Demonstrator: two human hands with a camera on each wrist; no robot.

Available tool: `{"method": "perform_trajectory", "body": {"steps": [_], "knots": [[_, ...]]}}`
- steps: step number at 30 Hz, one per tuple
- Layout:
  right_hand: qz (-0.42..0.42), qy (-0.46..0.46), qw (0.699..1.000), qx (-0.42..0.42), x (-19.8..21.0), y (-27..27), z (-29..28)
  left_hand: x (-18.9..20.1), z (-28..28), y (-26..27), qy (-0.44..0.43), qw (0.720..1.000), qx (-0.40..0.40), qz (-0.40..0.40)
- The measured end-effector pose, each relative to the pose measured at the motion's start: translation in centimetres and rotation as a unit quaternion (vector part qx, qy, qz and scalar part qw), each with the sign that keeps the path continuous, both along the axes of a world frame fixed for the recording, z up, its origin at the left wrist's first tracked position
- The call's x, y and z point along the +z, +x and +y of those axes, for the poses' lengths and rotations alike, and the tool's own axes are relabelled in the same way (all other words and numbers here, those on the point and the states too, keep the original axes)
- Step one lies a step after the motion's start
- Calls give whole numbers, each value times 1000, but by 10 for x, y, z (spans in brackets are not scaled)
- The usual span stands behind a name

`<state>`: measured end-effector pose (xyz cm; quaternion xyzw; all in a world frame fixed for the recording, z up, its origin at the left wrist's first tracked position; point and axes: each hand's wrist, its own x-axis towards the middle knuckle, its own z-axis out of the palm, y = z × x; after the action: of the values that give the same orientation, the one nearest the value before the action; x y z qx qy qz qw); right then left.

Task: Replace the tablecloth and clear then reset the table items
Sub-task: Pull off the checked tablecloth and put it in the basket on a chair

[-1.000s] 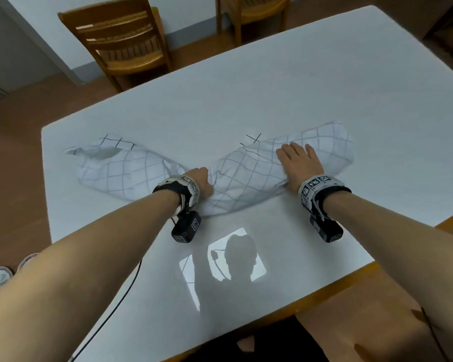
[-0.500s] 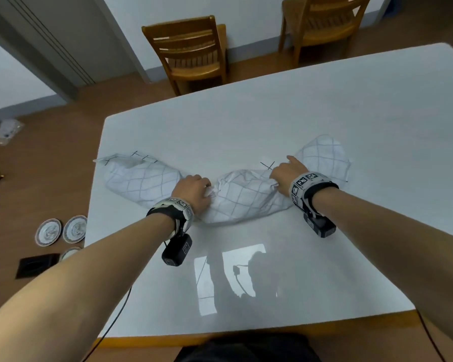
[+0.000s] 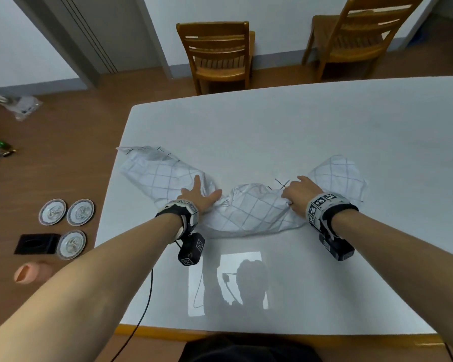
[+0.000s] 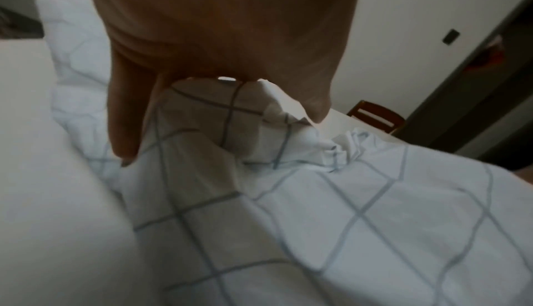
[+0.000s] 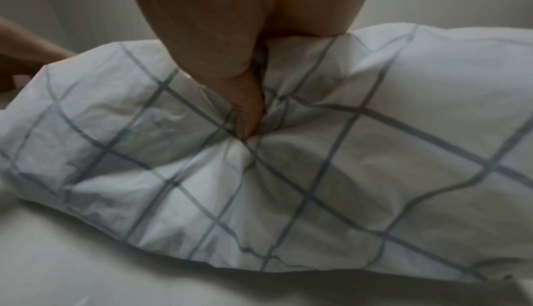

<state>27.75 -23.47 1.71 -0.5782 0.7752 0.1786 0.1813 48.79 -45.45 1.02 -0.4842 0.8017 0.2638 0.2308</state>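
While the bunched checked tablecloth lies in a long roll on the bench, running left-right near the left edge, my right hand pinches a fold toward its right end. My left hand rests flat, fingers straight, left of the middle. Cloth sits directly under both hands; plates wait on the floor.

Dining room (table, wooden chairs)

No readable text anywhere — wrist bands carry only square coded markers.
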Motion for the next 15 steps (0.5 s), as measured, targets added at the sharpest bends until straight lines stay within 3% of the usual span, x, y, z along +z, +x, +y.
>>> {"method": "perform_trajectory", "body": {"steps": [7,12,15], "knots": [[-162,-54,985,0,-15,12,-6,-4,-2,-12,77,987,-95,101],[-170,-86,979,71,-20,21,-27,-6,8,-10,126,959,-211,140],[-142,-143,977,69,-11,22,-32,-6,9,-3,142,951,-231,151]]}}
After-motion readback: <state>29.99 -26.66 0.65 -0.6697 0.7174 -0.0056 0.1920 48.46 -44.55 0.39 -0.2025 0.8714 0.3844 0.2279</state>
